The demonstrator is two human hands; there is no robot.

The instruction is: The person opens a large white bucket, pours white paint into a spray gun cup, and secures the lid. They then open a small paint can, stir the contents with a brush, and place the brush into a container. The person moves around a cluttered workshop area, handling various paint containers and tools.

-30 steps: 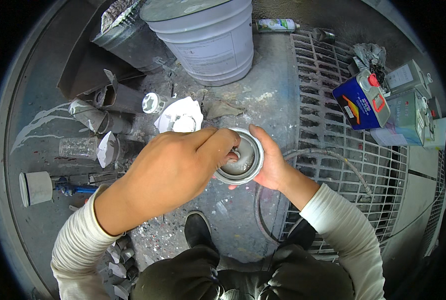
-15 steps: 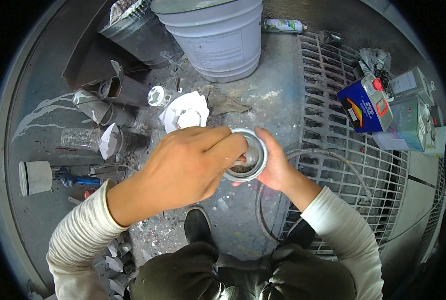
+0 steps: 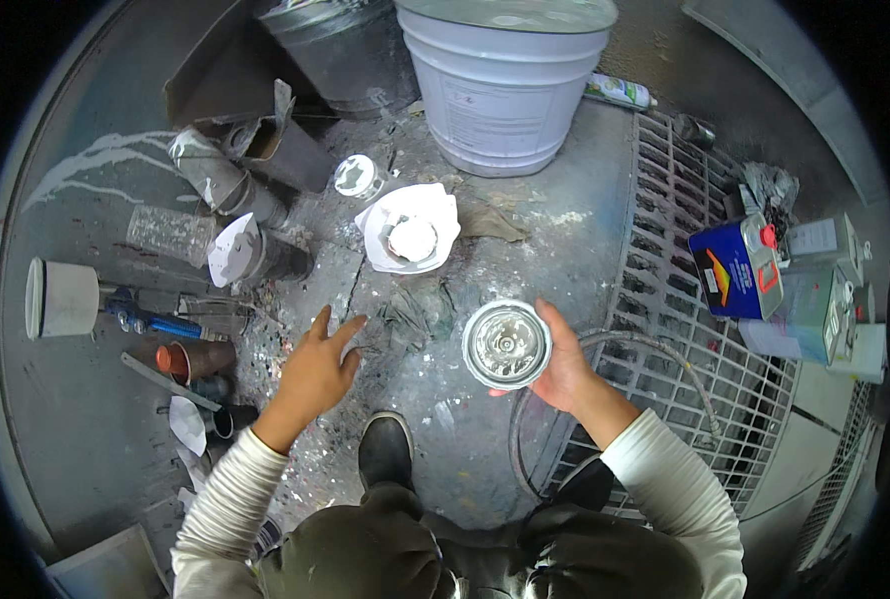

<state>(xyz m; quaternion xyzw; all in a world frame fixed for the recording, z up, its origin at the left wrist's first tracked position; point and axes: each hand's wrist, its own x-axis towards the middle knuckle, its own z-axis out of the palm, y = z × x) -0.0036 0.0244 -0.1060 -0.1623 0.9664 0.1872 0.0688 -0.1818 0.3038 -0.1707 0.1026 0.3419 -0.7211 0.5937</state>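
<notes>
My right hand [image 3: 568, 367] grips a round metal cup [image 3: 506, 345] from its right side. The cup's open mouth faces up, and its inside looks shiny, with a small fitting in the middle of the bottom. My left hand [image 3: 315, 367] is apart from the cup, over the floor to its left, with fingers spread and nothing in them. Between the two hands, a little farther off, a crumpled grey-green rag [image 3: 420, 311] lies on the floor. Beyond it stands a container with a white paper filter [image 3: 377, 235] spread over its top, next to a small white-splashed can [image 3: 357, 178].
A large white bucket [image 3: 505, 95] stands at the far side. Paint-stained containers [image 3: 285, 155] crowd the left, near a spray gun [image 3: 150, 314] with a white cup. A floor grating [image 3: 665, 260], hose [image 3: 700, 369] and solvent cans [image 3: 735, 270] are on the right.
My left hand has come out of the cup and moved left and down, its fingers now spread. The cup's inside now shows fully, still in my right hand. The view has shifted slightly.
</notes>
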